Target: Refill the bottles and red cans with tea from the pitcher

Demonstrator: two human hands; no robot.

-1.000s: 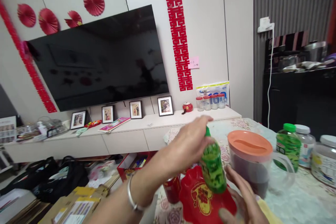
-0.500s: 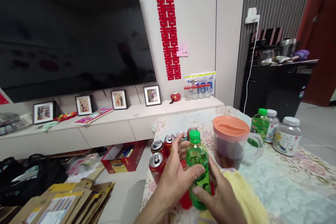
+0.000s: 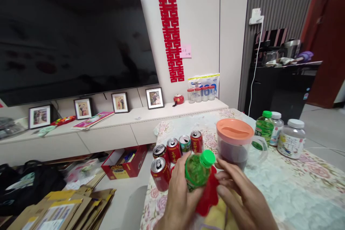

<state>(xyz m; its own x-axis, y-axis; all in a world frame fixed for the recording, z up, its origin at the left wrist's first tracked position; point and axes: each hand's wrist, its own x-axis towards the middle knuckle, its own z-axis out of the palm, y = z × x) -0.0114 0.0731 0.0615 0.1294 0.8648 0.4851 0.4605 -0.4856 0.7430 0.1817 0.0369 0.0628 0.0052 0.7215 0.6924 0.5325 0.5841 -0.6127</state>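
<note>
My left hand (image 3: 179, 196) is wrapped round a green plastic drink bottle (image 3: 196, 175) with a bright green cap. The bottle leans to the right, and its lower part is hidden behind my fingers and thumb. Just right of it, my right hand (image 3: 239, 190) has its fingers apart and nothing in it. Below the bottle lies a red thing with a wavy edge (image 3: 208, 197), partly covered. A yellow cloth (image 3: 218, 215) lies under my right hand. Beyond my left hand stand several drink cans, among them a red can (image 3: 161, 174) and a green can (image 3: 185, 143).
A pitcher with an orange lid (image 3: 234, 128) stands behind my right hand. Farther right are another green bottle (image 3: 264, 125) and a clear jar with a white lid (image 3: 292, 140). A flowered tablecloth (image 3: 316, 167) covers the table. Flattened cardboard (image 3: 72, 208) lies at the lower left.
The bottle has tipped so its cap points to the right and towards me. My right hand has come off the bottle and moved right; my left hand keeps hold.
</note>
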